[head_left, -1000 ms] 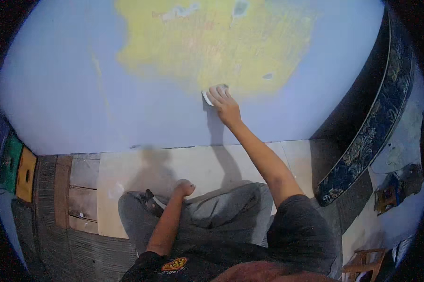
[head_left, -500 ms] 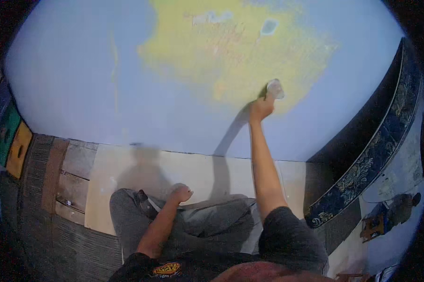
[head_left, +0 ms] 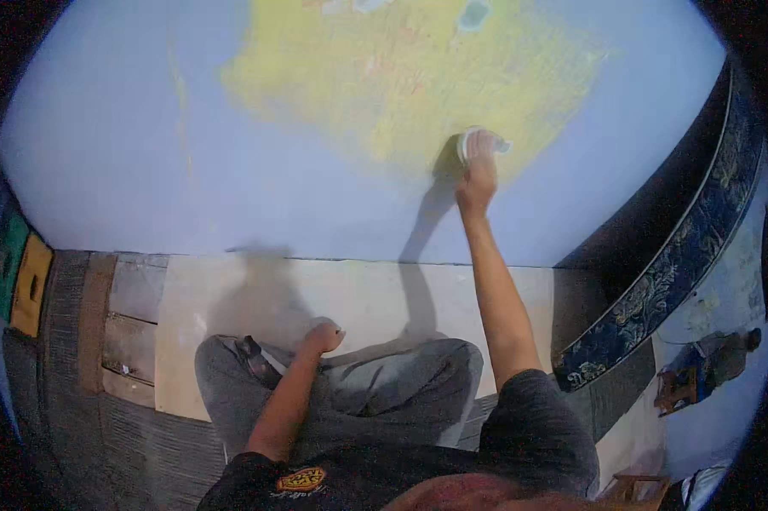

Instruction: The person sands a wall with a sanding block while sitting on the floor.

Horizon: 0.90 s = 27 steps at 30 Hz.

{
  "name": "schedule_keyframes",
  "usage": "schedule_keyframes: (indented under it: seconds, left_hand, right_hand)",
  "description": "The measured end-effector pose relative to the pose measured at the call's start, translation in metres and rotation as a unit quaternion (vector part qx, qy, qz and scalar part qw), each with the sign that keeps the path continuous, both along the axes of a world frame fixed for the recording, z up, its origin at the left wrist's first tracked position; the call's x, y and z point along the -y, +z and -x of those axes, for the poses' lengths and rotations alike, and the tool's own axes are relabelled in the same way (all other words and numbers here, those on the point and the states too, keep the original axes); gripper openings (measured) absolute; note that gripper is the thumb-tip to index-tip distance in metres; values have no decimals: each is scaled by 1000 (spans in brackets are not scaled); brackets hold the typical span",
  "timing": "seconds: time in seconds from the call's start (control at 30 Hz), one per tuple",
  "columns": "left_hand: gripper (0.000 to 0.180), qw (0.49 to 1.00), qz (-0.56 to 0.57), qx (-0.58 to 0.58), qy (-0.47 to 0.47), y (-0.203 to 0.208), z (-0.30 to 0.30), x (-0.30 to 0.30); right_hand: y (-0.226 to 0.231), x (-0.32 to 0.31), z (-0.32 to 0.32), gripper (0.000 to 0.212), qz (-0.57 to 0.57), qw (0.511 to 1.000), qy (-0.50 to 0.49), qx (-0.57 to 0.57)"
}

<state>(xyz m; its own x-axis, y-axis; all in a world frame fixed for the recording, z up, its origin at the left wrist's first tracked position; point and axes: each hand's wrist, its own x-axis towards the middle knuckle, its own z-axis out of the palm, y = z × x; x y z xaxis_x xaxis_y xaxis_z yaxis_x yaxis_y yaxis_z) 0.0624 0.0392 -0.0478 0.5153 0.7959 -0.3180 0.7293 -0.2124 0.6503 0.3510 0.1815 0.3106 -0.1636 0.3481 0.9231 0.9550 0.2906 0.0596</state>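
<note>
My right hand [head_left: 478, 175] reaches up and presses a white pad [head_left: 502, 146] against the wall [head_left: 341, 209]. Fingers lie over it, and I cannot tell whether it is folded cloth or sandpaper. Around the pad spreads a scuffed yellow patch [head_left: 316, 72] on the pale blue wall, with pinkish scrapes and a small grey-green spot [head_left: 473, 14] higher up. My left hand [head_left: 324, 335] is closed above my crossed legs, its fingers curled; whether anything is inside them is hidden.
A dark blue floral-patterned cushioned panel [head_left: 656, 302] curves along the right. Pale boards [head_left: 184, 341] cover the floor at the wall's foot, with dark ribbed matting [head_left: 137, 451] beside them. Green and orange drawers [head_left: 31, 285] stand at far left, a small wooden stool [head_left: 678, 389] at far right.
My right hand and the white pad have shifted left across the yellow patch. The view has tilted slightly downward. My left hand stays closed over my lap.
</note>
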Motion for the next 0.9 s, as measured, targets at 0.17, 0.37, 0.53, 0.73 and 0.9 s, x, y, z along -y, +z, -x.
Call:
schedule_keyframes:
  seconds: [0.17,0.37,0.53,0.73,0.9]
  left_hand:
    - [49,998,0,-20,-56,-11,7,-10]
    - [43,999,-26,18,-17,-26,19,-15]
    - [43,999,-36,-29,2,-25,59,-23]
    - [58,949,-32,235,208,-14,65,-21]
    - [65,718,292,576,259,39,18,2]
  right_hand:
    - [-10,-32,33,48,-84,963,-12,-257]
    - [-64,-12,124,63,40,993,15,-112]
    - [-121,42,153,49,306,908,242,-151]
    - [-251,129,143,25,540,672,276,-426]
    - [-280,157,132,33,620,350,406,-573]
